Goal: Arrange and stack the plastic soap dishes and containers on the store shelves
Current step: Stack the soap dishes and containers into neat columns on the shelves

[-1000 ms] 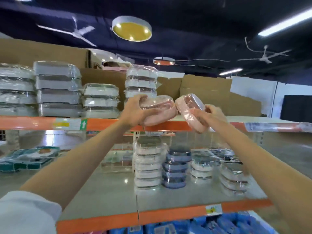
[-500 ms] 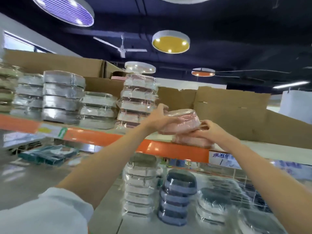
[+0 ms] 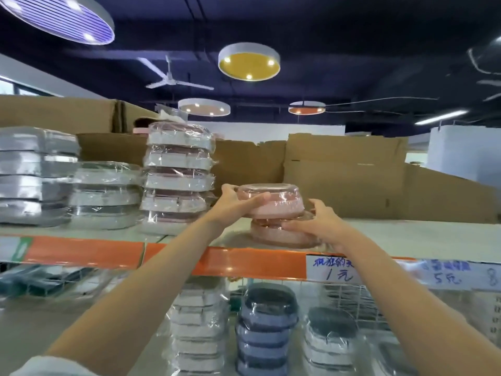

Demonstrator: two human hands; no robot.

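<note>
Film-wrapped pink dish (image 3: 272, 203), judged light and slippery, is gripped at nine o'clock by left hand (image 3: 233, 204); lower dish (image 3: 282, 234) is pinched by right hand (image 3: 315, 222) fingers.

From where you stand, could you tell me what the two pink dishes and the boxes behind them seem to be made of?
Upper pink dish: apparently matte pink plastic, sealed in glossy clear film that wrinkles and glints. Lower pink dish: seemingly the same, though blurrier. Boxes: brown cardboard, dull, with a ragged torn top edge and fold lines.

Two pink soap dishes (image 3: 273, 204), orange shelf edge (image 3: 81, 252), navy dish stack (image 3: 267, 324), brown cardboard boxes (image 3: 344, 172)
</note>
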